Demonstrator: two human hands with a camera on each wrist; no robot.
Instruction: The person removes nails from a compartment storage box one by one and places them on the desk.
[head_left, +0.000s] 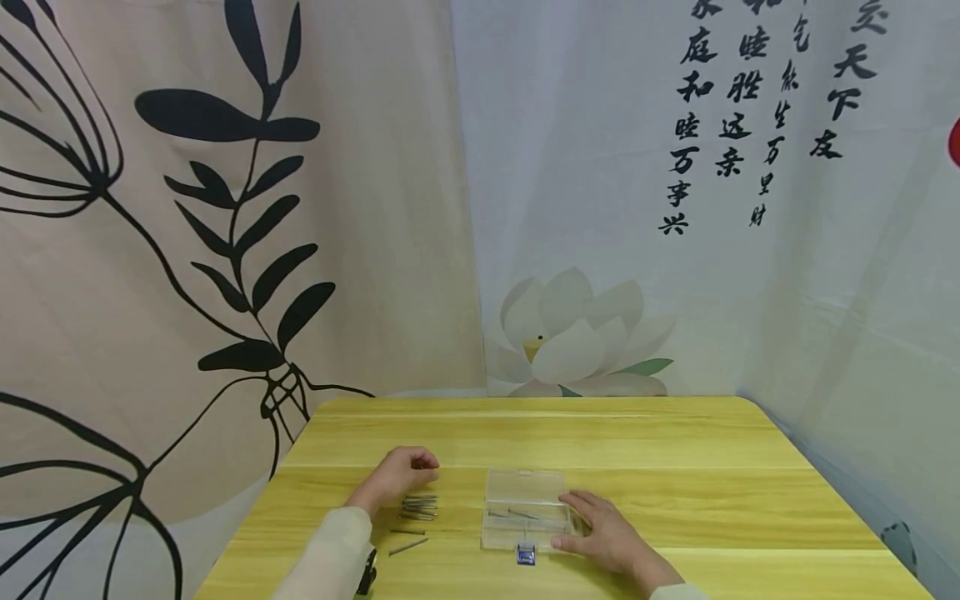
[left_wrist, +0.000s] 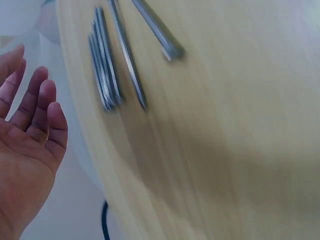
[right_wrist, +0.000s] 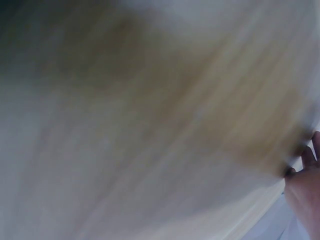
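Note:
My left hand [head_left: 401,477] hovers just beyond a small row of metal nails [head_left: 418,507], its fingers loosely bent and holding nothing. In the left wrist view the left palm [left_wrist: 25,150] faces up beside the bundled nails [left_wrist: 104,65]. Two more nails lie apart from the row, a straight one [head_left: 407,532] and a slanted one [head_left: 408,547]. A clear plastic box [head_left: 498,537] stands with its lid raised at the back and a few nails [head_left: 517,514] inside. My right hand [head_left: 609,533] grips the box's right side, thumb at the near corner, fingers farther back.
A blue latch [head_left: 526,554] sits at the box's front edge. The wood-grain table [head_left: 712,467] has rounded far corners, and a printed curtain [head_left: 390,208] hangs behind it. A dark band [head_left: 367,573] is at the left wrist. Most of the right wrist view is blurred.

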